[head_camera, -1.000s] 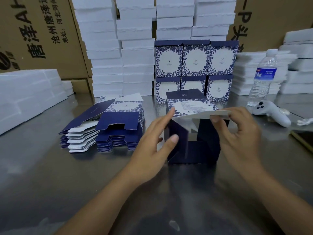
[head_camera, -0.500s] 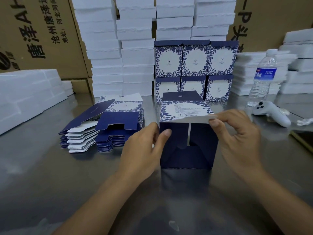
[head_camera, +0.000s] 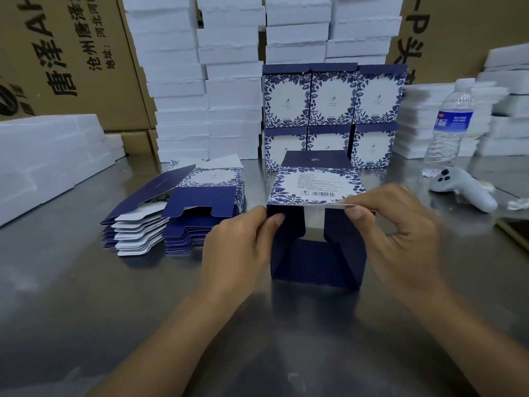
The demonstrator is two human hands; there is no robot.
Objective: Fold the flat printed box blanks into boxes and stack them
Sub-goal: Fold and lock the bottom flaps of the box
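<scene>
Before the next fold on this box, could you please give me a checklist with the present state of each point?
1. Left hand grips the box at its left edge: ok.
2. Right hand pinches the near edge of the barcode panel: ok.
3. Side flaps folded inward: ok, with a gap between them.
4. End facing the person closed: not ok, white inside shows through the gap.
5. Water bottle and controller stand apart from the box, to its right: ok.
6. Flaps locked together: cannot tell.
</scene>
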